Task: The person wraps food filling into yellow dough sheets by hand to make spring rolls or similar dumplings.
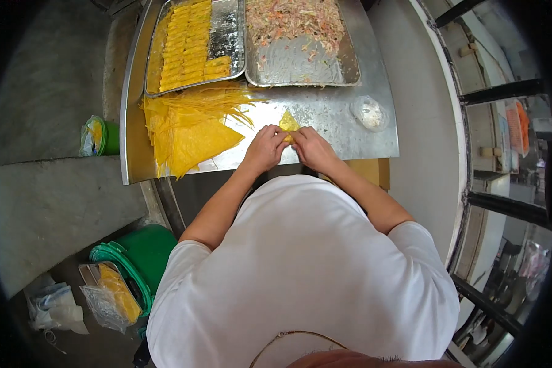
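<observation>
Pinching the near part of a thin yellow wrapper [289,121], the left hand [265,147] and right hand [314,149] I follow from my remote seat have their fingertips drawn together over the front of the counter [325,110], which is scuffed, shiny metal. The wrapper comes to a point on the side away from the body, and I see it between the two hands, partly hidden by the fingers. To its left I make out a stack of yellow sheets [193,141], flat toward the near side but frayed into ragged strips along the far side. Beyond, two shallow metal trays stand side by side: the left tray [228,37] carries slim yellow rolls [184,46] packed close, while the right tray [294,64] bears a shredded mix [297,21] flecked with orange. Near the right edge sits a white lump [370,115] in clear, wrinkled plastic; blue marks on the crumpled bag [58,308] on the floor are too blurred for me to read
</observation>
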A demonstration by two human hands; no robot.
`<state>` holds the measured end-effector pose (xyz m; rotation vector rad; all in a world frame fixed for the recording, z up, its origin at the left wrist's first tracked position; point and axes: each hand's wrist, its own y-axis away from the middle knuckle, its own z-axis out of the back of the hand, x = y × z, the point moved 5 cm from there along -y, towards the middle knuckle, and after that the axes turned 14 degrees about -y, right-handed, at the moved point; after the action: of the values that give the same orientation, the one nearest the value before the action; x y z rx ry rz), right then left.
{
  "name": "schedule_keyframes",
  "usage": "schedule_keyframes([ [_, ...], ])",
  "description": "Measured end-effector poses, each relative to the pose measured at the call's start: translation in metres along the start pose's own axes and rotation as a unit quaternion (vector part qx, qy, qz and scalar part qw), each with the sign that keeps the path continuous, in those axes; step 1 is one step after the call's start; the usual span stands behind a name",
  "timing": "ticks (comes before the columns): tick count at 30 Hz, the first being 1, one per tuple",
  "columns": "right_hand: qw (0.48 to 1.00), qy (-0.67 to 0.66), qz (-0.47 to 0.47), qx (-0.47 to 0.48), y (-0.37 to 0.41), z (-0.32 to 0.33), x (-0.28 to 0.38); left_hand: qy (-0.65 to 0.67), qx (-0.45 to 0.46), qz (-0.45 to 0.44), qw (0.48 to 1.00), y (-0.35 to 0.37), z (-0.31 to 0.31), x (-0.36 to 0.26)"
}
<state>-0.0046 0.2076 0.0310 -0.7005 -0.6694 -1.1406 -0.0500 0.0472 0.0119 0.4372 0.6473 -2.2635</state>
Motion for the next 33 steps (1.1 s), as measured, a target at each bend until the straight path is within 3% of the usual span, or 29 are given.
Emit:
schedule_keyframes([
  [4,0.999,0.031,0.018,0.003,-0.009,-0.007,-0.012,-0.004,-0.032,-0.008,0.999,-0.002,0.004,0.003],
  [9,0.996,-0.033,-0.014,-0.08,-0.01,0.007,0.001,-0.026,-0.026,-0.028,0.999,-0.007,-0.002,0.01],
  [12,0.998,0.046,-0.02,-0.044,-0.007,0.003,-0.007,-0.026,-0.004,-0.017,1.0,-0.008,-0.005,0.013],
  [16,0.997,0.057,-0.044,-0.031,-0.012,-0.002,-0.013,-0.016,-0.012,-0.025,0.999,-0.011,-0.001,0.012],
  [20,0.995,0.03,-0.042,-0.081,-0.008,0.008,0.0,-0.032,-0.005,-0.03,0.999,-0.011,-0.006,0.013],
  [29,0.998,0.045,-0.017,-0.026,-0.01,0.008,-0.018,-0.043,0.007,-0.007,0.999,-0.015,0.0,0.006],
  [33,0.989,0.002,-0.043,-0.139,0.008,0.064,-0.014,-0.055,-0.001,-0.008,0.998,-0.02,-0.003,0.006],
])
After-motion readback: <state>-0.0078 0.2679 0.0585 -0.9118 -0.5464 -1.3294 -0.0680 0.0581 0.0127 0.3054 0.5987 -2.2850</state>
